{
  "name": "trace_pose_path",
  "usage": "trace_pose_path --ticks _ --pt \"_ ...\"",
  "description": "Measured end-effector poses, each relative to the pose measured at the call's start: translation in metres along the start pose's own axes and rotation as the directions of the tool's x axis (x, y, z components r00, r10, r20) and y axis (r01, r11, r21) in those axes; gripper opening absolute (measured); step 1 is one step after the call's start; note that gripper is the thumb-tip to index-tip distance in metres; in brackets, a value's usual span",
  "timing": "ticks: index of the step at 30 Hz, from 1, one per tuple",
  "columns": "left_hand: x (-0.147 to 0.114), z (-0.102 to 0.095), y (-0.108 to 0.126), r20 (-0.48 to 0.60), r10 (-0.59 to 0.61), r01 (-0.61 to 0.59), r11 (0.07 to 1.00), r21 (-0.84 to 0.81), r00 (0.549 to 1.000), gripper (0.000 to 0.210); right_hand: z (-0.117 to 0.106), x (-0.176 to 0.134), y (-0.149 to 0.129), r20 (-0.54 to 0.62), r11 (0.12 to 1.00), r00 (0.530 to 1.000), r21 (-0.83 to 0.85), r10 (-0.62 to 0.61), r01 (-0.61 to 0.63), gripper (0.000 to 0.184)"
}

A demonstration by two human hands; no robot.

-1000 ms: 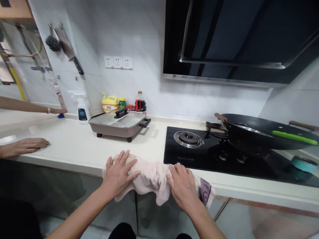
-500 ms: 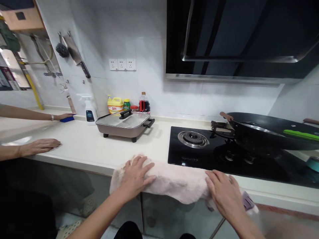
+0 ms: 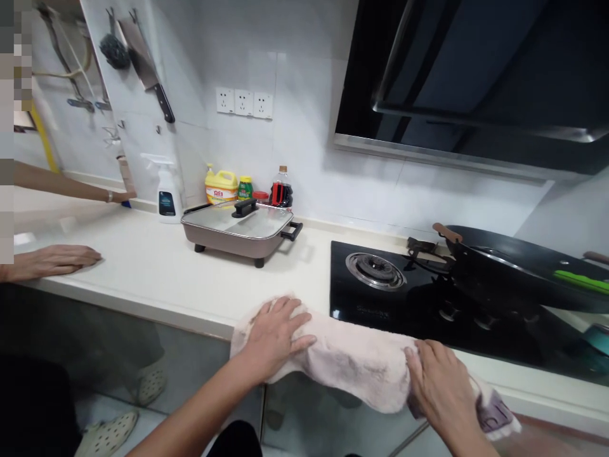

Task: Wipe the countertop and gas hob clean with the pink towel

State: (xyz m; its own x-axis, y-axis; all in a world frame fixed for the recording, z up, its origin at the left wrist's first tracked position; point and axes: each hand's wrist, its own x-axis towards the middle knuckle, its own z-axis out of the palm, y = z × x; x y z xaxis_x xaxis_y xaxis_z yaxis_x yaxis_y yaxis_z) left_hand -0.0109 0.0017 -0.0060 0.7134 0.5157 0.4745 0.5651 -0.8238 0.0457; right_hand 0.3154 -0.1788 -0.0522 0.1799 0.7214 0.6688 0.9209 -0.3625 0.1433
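Note:
A pale pink towel [image 3: 354, 362] hangs over the counter's front edge, partly on the top and partly down the cabinet front. My left hand [image 3: 277, 333] lies on its left part with the fingers spread. Farther right, my right hand [image 3: 442, 384] is closed over the towel's other part, thumb toward the middle. A purple-patterned end sticks out past that wrist. Just behind the towel is the black gas hob [image 3: 366, 308].
A lidded electric pan [image 3: 233, 238] stands left of the hob. A large wok [image 3: 514, 266] sits on the right burner. Bottles, including a spray bottle [image 3: 167, 193], line the wall. At left, another person's hand [image 3: 66, 259] rests on the counter. A cleaver [image 3: 147, 70] hangs above.
The view has tilted and shifted a little. Both my hands stay on the towel. The other person's far hand has pushed a blue item farther back, and it is now mostly hidden.

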Motion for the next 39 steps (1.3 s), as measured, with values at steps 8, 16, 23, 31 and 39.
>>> trace_pose_path --ticks 8,16,23,31,39 --pt "-0.014 -0.019 -0.068 0.021 -0.247 0.247 0.969 -0.024 0.969 0.043 -0.008 0.022 -0.088 -0.043 0.986 0.996 0.147 -0.075 0.081 0.024" --pt "-0.004 -0.018 -0.082 0.038 -0.358 0.360 0.930 -0.076 0.933 0.042 -0.021 0.045 -0.175 -0.010 0.949 0.990 0.281 -0.144 0.141 0.021" --pt "0.003 -0.023 -0.064 0.018 -0.434 0.434 0.899 -0.057 0.901 0.034 -0.018 0.050 -0.198 -0.076 0.883 0.963 0.385 -0.260 0.269 0.032" --pt "-0.009 -0.018 -0.060 -0.099 -0.370 0.371 0.929 -0.007 0.924 0.029 0.009 0.014 -0.129 -0.172 0.833 0.922 0.397 -0.346 0.386 0.047" --pt "-0.012 -0.018 -0.054 -0.099 -0.361 0.363 0.932 0.004 0.927 0.032 0.059 -0.022 -0.015 -0.158 0.895 0.933 0.269 -0.323 0.356 0.067"
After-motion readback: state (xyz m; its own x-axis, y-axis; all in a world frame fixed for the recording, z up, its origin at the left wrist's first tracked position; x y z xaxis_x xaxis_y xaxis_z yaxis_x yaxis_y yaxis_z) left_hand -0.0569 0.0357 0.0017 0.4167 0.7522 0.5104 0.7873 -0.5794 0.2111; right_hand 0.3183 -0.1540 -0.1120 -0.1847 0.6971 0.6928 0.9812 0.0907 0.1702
